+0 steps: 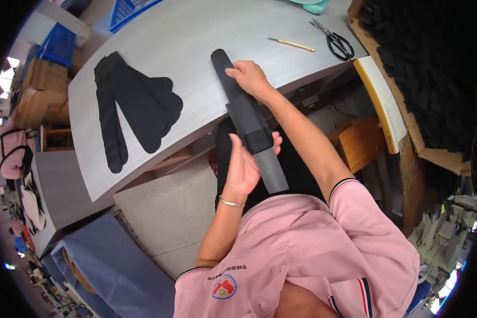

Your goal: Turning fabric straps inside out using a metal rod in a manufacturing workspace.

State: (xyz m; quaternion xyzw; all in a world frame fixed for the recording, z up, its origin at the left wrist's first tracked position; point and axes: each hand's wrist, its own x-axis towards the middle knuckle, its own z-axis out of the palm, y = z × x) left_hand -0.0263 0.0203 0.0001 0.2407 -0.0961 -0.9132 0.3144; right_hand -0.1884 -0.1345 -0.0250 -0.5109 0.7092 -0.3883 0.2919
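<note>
A long black padded strap [244, 108] slants from the table's front edge toward my body. Its far end is rounded, and a rough grey piece [271, 170] sticks out of its near end. My right hand [249, 79] is closed on the strap's upper part, thumb on top. My left hand [245, 164] cradles the lower part from beneath, with fingertips showing at its right side and the thumb raised at its left; the palm partly lies behind it. To the left on the table, several black fabric strips [140, 103] with rounded ends lie fanned out.
Black-handled scissors [338, 44] and a thin pointed tool [292, 44] with a yellowish handle lie on the grey table [196, 32]. At right stands a cardboard box [442, 160] full of black pieces. A blue crate [126, 13] stands beyond the table, a wooden stool [361, 142] beneath.
</note>
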